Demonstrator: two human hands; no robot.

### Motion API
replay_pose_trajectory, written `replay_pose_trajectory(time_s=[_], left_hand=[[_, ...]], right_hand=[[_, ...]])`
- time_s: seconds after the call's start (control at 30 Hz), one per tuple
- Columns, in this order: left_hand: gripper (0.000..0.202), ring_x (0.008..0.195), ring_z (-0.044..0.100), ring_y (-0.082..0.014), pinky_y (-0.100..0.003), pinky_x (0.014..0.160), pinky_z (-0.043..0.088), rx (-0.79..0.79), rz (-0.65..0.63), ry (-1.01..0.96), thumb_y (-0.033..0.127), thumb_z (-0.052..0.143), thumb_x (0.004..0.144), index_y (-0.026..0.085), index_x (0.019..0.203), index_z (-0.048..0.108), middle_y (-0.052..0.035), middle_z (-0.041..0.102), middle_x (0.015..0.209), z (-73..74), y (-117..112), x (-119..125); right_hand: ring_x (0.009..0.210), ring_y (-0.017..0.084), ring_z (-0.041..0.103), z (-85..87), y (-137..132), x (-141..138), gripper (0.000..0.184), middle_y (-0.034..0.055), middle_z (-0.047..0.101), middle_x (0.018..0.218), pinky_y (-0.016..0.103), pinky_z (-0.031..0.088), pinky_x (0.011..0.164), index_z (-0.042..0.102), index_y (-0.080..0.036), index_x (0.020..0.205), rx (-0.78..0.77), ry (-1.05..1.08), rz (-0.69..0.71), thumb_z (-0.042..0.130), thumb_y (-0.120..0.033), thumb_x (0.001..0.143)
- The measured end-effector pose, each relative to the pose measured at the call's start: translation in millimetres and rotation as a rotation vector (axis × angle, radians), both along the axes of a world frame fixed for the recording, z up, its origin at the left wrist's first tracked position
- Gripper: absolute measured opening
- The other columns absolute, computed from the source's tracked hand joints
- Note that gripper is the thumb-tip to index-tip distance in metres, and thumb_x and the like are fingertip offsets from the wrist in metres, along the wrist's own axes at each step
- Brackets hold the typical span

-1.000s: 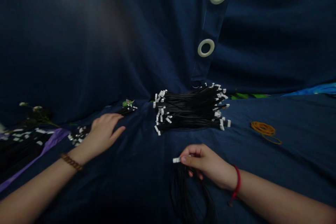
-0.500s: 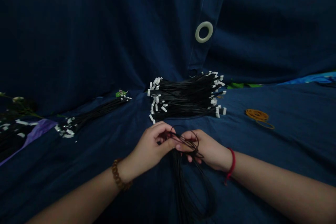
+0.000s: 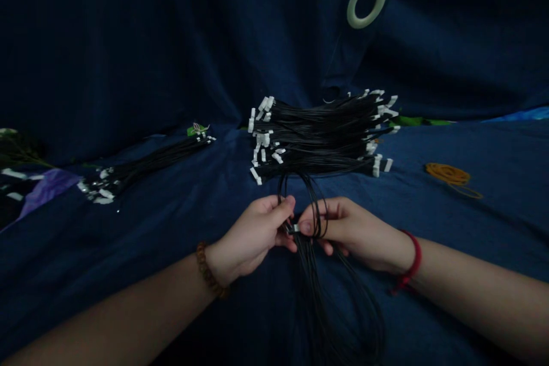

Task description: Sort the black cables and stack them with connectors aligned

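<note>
Between my hands hangs a bunch of thin black cables (image 3: 315, 289), bent into a loop above the fingers and trailing down below. My left hand (image 3: 263, 229) is closed on the bunch's left side, thumb over the curled fingers. My right hand (image 3: 343, 227) pinches the cables, its thumb against a small white connector (image 3: 294, 229) that shows between the hands. Just beyond, a stack of black cables (image 3: 321, 137) with white connectors at both ends lies on the dark blue cloth (image 3: 180, 206).
A thinner cable bundle (image 3: 150, 166) lies to the left, near a purple cloth (image 3: 49, 189). Orange rubber bands (image 3: 448, 173) lie in a pile at the right. Behind hangs a dark blue curtain (image 3: 171, 40) with a pale ring (image 3: 366, 2).
The cable loop now stands up above my fingers, and a white connector has come into sight between my hands. My hands are slightly further apart. The view has shifted a little.
</note>
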State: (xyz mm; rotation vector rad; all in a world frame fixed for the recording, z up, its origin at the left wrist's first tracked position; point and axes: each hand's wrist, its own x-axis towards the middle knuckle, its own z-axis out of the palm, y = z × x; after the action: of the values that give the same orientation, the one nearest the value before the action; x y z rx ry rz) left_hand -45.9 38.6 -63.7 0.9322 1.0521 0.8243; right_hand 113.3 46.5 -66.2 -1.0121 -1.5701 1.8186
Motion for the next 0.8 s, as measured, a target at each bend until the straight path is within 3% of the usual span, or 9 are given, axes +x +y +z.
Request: replay_pose_trajectory(time_s=[0.2,0.4,0.5,0.63,0.8], left_hand=[[0.051,0.063,0.056,-0.0096,-0.021,0.054,0.05,0.031,-0.109,-0.271,0.06,0.046,0.075,0.011,0.085,0.052,-0.0041,0.055,0.074,-4.3,1.9,-18.5],[0.037,0.073,0.059,-0.0082,-0.022,0.071,0.052,0.047,-0.236,-0.236,0.03,0.069,0.068,0.012,0.096,0.054,-0.0033,0.059,0.083,-0.3,1.7,-26.7],[0.038,0.061,0.058,-0.0075,-0.021,0.058,0.052,0.129,-0.222,-0.065,0.028,0.072,0.064,0.013,0.094,0.053,-0.0009,0.059,0.075,0.3,0.2,-24.1],[0.037,0.035,0.044,-0.0046,-0.015,0.034,0.036,0.198,-0.216,0.26,0.047,0.055,0.074,0.011,0.071,0.05,0.0018,0.051,0.051,-1.2,-2.1,-19.1],[0.036,0.034,0.039,-0.002,-0.012,0.033,0.025,0.19,-0.193,0.388,0.046,0.052,0.076,0.011,0.066,0.052,0.0015,0.049,0.048,-1.2,-3.1,-18.5]], right_hand=[[0.041,0.003,0.043,-0.1,2.3,3.0,0.024,-0.0022,0.053,0.058,0.012,0.023,0.031,0.059,-0.012,0.074,-0.025,0.012,-0.06,0.064,-0.036,0.07],[0.039,0.002,0.041,3.7,2.6,4.2,0.029,-0.0029,0.051,0.054,0.013,0.022,0.03,0.057,-0.011,0.069,-0.023,0.012,-0.094,0.066,-0.038,0.067],[0.04,0.002,0.041,3.1,3.1,3.9,0.03,-0.0028,0.052,0.056,0.013,0.022,0.031,0.057,-0.011,0.069,-0.014,0.024,-0.098,0.065,-0.04,0.068],[0.042,0.002,0.043,0.9,3.1,3.8,0.022,-0.0025,0.054,0.059,0.012,0.023,0.031,0.059,-0.012,0.07,-0.013,0.026,-0.082,0.065,-0.033,0.069],[0.04,0.002,0.041,2.4,2.5,3.9,0.017,-0.0036,0.052,0.054,0.011,0.021,0.03,0.059,-0.011,0.069,-0.028,0.022,-0.061,0.066,-0.027,0.068]])
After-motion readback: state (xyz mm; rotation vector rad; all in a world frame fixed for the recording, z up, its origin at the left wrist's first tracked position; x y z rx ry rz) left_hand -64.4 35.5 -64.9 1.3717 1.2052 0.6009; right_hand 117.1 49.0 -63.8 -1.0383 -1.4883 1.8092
